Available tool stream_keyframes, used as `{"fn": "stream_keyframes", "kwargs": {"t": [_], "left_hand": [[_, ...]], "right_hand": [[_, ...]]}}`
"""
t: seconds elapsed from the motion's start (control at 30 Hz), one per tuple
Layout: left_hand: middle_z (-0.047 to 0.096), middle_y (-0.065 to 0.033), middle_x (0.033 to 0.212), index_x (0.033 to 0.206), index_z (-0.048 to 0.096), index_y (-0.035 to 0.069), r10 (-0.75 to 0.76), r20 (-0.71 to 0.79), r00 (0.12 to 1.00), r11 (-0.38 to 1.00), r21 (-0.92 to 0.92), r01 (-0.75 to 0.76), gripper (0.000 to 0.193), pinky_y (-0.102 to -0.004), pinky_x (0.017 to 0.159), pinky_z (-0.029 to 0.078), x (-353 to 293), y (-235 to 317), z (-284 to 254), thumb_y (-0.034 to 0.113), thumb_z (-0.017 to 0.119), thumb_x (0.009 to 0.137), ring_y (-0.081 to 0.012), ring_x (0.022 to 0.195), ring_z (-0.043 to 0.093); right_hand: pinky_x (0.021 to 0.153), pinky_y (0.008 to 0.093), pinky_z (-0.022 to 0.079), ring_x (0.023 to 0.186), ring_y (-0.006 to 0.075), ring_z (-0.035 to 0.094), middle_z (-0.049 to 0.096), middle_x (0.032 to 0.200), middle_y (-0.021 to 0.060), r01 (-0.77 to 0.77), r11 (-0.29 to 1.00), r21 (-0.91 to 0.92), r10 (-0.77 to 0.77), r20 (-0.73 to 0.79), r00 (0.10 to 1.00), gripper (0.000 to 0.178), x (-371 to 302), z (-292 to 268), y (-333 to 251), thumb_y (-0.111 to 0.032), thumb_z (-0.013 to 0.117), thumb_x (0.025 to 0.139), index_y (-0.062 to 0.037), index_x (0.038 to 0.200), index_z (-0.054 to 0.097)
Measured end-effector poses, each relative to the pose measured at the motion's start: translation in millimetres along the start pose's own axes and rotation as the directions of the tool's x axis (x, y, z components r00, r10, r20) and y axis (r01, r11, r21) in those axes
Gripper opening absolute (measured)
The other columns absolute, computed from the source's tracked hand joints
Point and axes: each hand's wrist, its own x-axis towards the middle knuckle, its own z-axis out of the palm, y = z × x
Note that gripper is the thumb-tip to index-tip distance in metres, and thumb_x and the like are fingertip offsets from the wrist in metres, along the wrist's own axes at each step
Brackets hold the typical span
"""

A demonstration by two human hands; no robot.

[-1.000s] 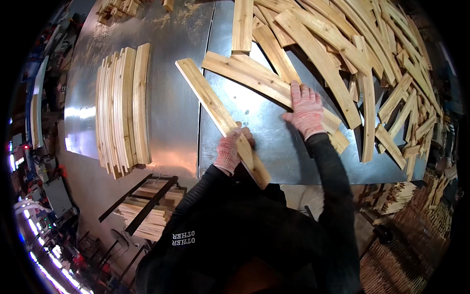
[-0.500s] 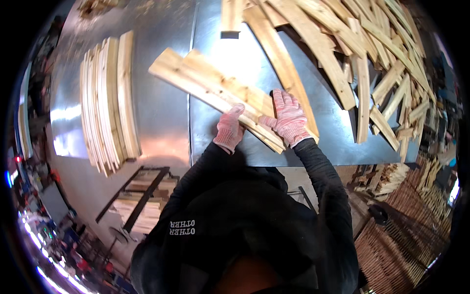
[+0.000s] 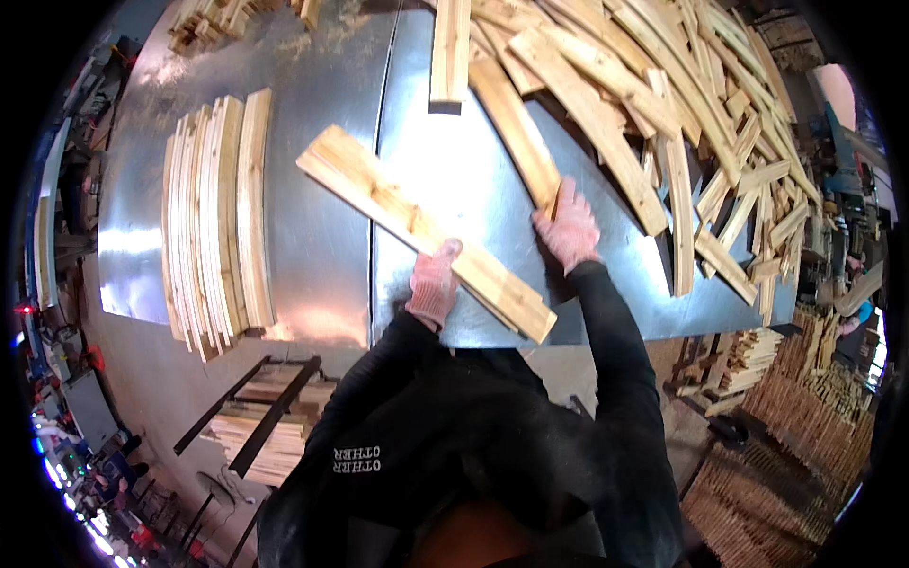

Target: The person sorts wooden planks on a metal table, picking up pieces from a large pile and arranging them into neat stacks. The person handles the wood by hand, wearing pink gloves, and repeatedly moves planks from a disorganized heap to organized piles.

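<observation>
A pair or small stack of pale wooden slats point(image 3: 379, 194) lies slantwise over the metal tabletop, its faces almost lined up. My left hand point(image 3: 436, 284), in a pink-and-white knit glove, is closed around its near edge, thumb on top. To the right, my gloved right hand point(image 3: 569, 227) grips the near end of another slat point(image 3: 514, 123), which runs away toward the loose pile; its fingers partly cover that end. At the left, several slats stand on edge side by side in a neat row point(image 3: 213, 222).
A large jumbled pile of slats point(image 3: 615, 123) fills the far right of the metal table point(image 3: 322, 256). One slat point(image 3: 450, 57) juts in from the far edge. Short offcuts point(image 3: 213, 21) lie far left. Stacked wood point(image 3: 256, 431) sits on a rack below the near edge.
My right hand has left the slanted slats and moved right onto the end of the separate slat. The slats under my left hand now overlap more closely.
</observation>
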Motion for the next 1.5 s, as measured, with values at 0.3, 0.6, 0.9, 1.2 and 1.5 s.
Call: {"fn": "stream_keyframes", "kwargs": {"t": [0.3,0.6,0.9,1.2,1.5], "left_hand": [[0.06,-0.0085,0.11,0.131,0.052,0.006,-0.068,-0.177,0.982,0.994,-0.094,0.052,0.051,-0.0378,0.078,0.052,-15.2,-6.3,44.9,0.024,0.074,0.088,-0.0223,0.096,0.06],[0.063,-0.01,0.112,0.126,0.053,0.004,0.194,-0.28,0.94,0.946,-0.199,-0.255,0.044,-0.0395,0.084,0.053,7.0,-27.8,92.1,0.029,0.069,0.094,-0.0256,0.1,0.063],[0.061,-0.0102,0.11,0.139,0.042,0.002,0.269,-0.209,0.94,0.959,0.152,-0.24,0.057,-0.0352,0.086,0.052,20.2,-5.3,63.6,0.044,0.053,0.102,-0.0205,0.101,0.06],[0.067,-0.0112,0.112,0.121,0.061,0.0,0.373,-0.296,0.879,0.897,0.359,-0.259,0.045,-0.032,0.094,0.048,44.7,58.5,74.1,0.036,0.065,0.094,-0.0207,0.106,0.061],[0.067,-0.0153,0.116,0.135,0.049,0.008,0.514,-0.285,0.809,0.556,0.829,-0.061,0.067,-0.037,0.085,0.054,-12.7,190.1,-20.9,0.039,0.078,0.083,-0.027,0.103,0.066]], "right_hand": [[0.116,0.052,0.028,0.134,0.0437,0.043,0.04,0.152,0.0257,0.336,0.908,-0.25,-0.38,-0.159,0.911,0.092,5.9,-32.4,-5.0,-0.066,0.057,0.086,-0.0019,0.149,0.038],[0.071,0.0434,0.053,0.084,0.0293,0.065,0.064,0.092,0.0128,0.473,0.857,-0.202,-0.437,0.201,0.877,0.075,45.1,-90.6,-10.8,-0.05,0.061,0.089,-0.0017,0.144,0.043],[0.078,0.0479,0.047,0.086,0.0349,0.061,0.061,0.094,0.0182,0.691,0.723,0.032,-0.691,-0.004,0.723,0.086,5.3,-11.1,-51.1,-0.056,0.057,0.091,0.0061,0.146,0.033],[0.088,0.049,0.052,0.109,0.0403,0.059,0.057,0.118,0.0226,0.418,0.898,0.136,-0.439,0.212,0.873,0.095,35.6,-60.9,-90.8,-0.046,0.078,0.076,-0.0105,0.151,0.032],[0.109,0.052,0.039,0.129,0.0429,0.049,0.052,0.136,0.0263,0.384,0.849,-0.364,-0.511,-0.377,0.772,0.101,194.9,-178.1,-19.5,-0.041,0.075,0.08,-0.0038,0.156,0.02]]}}
